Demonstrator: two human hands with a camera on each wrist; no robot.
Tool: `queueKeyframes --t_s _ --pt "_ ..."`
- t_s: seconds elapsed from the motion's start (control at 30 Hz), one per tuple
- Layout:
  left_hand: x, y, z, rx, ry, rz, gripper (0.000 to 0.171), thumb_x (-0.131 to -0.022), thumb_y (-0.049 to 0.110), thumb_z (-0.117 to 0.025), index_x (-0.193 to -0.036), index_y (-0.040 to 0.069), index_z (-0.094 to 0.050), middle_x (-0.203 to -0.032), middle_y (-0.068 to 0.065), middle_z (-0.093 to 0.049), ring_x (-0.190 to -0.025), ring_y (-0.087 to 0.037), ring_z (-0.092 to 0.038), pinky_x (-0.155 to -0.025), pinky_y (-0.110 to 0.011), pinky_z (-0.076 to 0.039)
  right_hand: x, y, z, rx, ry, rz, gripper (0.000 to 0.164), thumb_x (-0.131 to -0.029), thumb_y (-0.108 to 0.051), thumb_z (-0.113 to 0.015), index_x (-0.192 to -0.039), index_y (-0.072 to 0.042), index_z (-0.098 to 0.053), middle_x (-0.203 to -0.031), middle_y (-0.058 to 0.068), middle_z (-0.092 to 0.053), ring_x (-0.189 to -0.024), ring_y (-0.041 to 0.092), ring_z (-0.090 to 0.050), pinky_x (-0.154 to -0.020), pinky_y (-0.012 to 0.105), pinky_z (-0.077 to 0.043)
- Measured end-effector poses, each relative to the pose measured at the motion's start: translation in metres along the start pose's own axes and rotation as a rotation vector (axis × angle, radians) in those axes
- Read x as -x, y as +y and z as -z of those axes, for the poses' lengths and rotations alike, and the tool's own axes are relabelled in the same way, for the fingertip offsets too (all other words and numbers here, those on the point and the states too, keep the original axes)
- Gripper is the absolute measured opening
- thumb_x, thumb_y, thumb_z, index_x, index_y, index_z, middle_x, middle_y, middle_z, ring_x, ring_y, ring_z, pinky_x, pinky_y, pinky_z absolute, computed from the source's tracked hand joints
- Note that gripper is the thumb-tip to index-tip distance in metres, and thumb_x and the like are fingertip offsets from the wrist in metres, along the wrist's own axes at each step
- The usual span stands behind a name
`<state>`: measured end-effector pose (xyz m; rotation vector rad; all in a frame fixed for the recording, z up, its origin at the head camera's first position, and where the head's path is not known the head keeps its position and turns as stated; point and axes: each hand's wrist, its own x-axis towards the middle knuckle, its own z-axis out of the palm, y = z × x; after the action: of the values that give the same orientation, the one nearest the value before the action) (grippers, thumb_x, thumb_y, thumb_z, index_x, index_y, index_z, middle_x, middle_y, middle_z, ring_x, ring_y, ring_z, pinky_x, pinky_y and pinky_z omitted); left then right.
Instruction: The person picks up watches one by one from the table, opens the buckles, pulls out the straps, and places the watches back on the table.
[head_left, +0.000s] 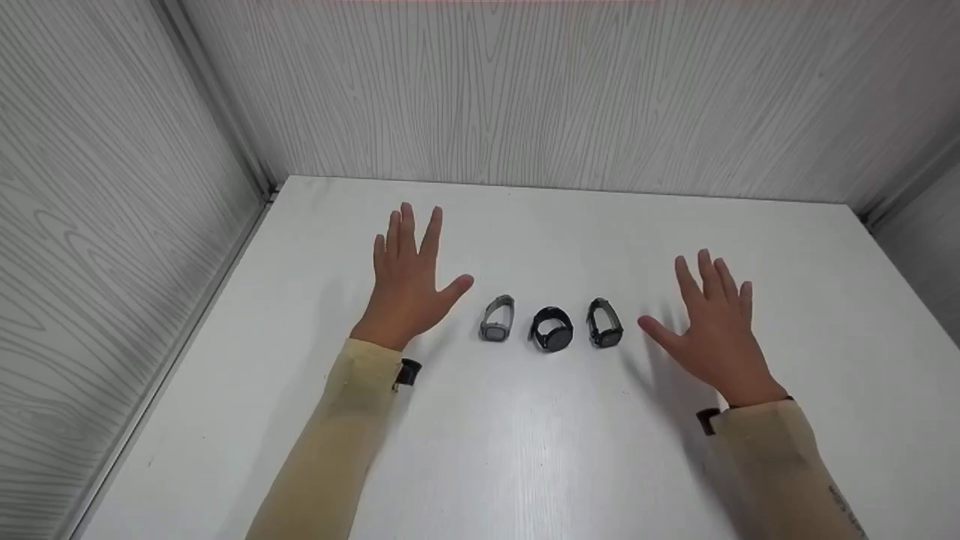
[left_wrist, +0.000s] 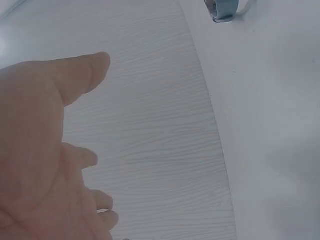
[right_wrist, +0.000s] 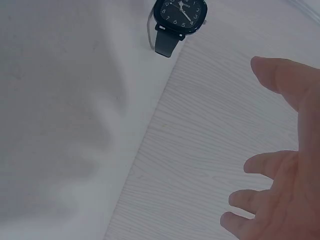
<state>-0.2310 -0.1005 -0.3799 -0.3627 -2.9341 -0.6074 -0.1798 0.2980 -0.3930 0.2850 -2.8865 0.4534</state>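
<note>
Left hand point(head_left: 409, 292): we've got fingers straight, index and thumb splayed well away from the others, middle to little nearer each other. Right hand point(head_left: 716, 330): fingers straight and fanned apart, thumb stuck out to the left. Judging by the shadows, both hands are off the tabletop point(head_left: 525, 450).

Just past the left thumb tip, to its right and slightly nearer us: grey watch point(head_left: 494, 332), strap looped, face toward us. Just left of the right thumb tip: dark square-faced watch point(head_left: 608, 338), strap also looped; in the right wrist view we can read pale numerals and hands on its dial, up and left of the thumb. Black round-faced watch point(head_left: 557, 339) sits midway between the two thumbs, apart from both neighbours. All three make a row, thumbs at either end, each apart from the fingers.

Back from the fingers, at the wrists: left sleeve point(head_left: 322, 450) and right sleeve point(head_left: 772, 450), both tan, a small black piece showing at each cuff. Lettering on the right one is too small for us to make out.

Beyond the fingertips: wood-grain back panel point(head_left: 525, 90). Left of the left fingers: matching side panel point(head_left: 97, 225).
</note>
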Motion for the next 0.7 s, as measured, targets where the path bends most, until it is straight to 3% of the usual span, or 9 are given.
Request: queueKeyframes --t_s 0.17,0.27,0.4,0.57,0.7 --pt "-0.001 0.004 0.0 0.013 0.057 -0.102 0.09 -0.101 0.052 -0.061 -0.168 0.018 -0.011 -0.173 -0.017 0.001 -0.16 -0.033 0.001 -0.126 -0.055 -0.003 -0.001 0.0 0.001 0.002 0.004 0.004 0.097 -0.097 -0.053 -0.067 -0.164 -0.003 -0.019 -0.168 0.03 -0.009 -0.155 0.049 -0.006 -0.118 0.072 0.001" --pt "-0.001 0.007 0.0 0.05 0.058 -0.158 0.082 -0.101 0.046 -0.064 -0.166 0.017 -0.024 -0.172 -0.013 -0.012 -0.159 -0.031 -0.013 -0.126 -0.051 -0.015 0.0 0.0 0.001 -0.004 -0.009 0.002 0.098 -0.097 -0.054 -0.067 -0.164 -0.002 -0.017 -0.169 0.03 -0.007 -0.155 0.049 -0.005 -0.12 0.069 0.004" --pt "0.002 0.011 -0.001 0.09 0.025 -0.172 0.07 -0.1 0.041 -0.067 -0.159 0.016 -0.04 -0.168 -0.009 -0.029 -0.154 -0.028 -0.029 -0.12 -0.048 -0.033 0.0 0.0 -0.001 -0.013 -0.019 0.008 0.098 -0.097 -0.054 -0.066 -0.164 -0.001 -0.017 -0.168 0.03 -0.007 -0.155 0.049 -0.005 -0.12 0.068 0.005" --pt "0.006 0.015 -0.007 0.099 -0.019 -0.215 0.047 -0.097 0.033 -0.072 -0.139 0.013 -0.063 -0.143 -0.006 -0.058 -0.137 -0.025 -0.051 -0.108 -0.044 -0.048 -0.001 -0.002 -0.001 -0.01 -0.02 0.023 0.094 -0.098 -0.051 -0.067 -0.163 -0.001 -0.023 -0.168 0.029 -0.013 -0.155 0.047 -0.01 -0.122 0.066 0.004" --pt "0.006 0.021 -0.012 0.102 -0.073 -0.235 0.035 -0.097 0.029 -0.072 -0.128 0.012 -0.07 -0.127 -0.005 -0.067 -0.123 -0.024 -0.059 -0.1 -0.041 -0.052 -0.001 -0.003 -0.002 -0.031 0.003 0.058 0.086 -0.098 -0.046 -0.069 -0.16 0.0 -0.031 -0.166 0.029 -0.021 -0.154 0.046 -0.017 -0.123 0.064 0.0"
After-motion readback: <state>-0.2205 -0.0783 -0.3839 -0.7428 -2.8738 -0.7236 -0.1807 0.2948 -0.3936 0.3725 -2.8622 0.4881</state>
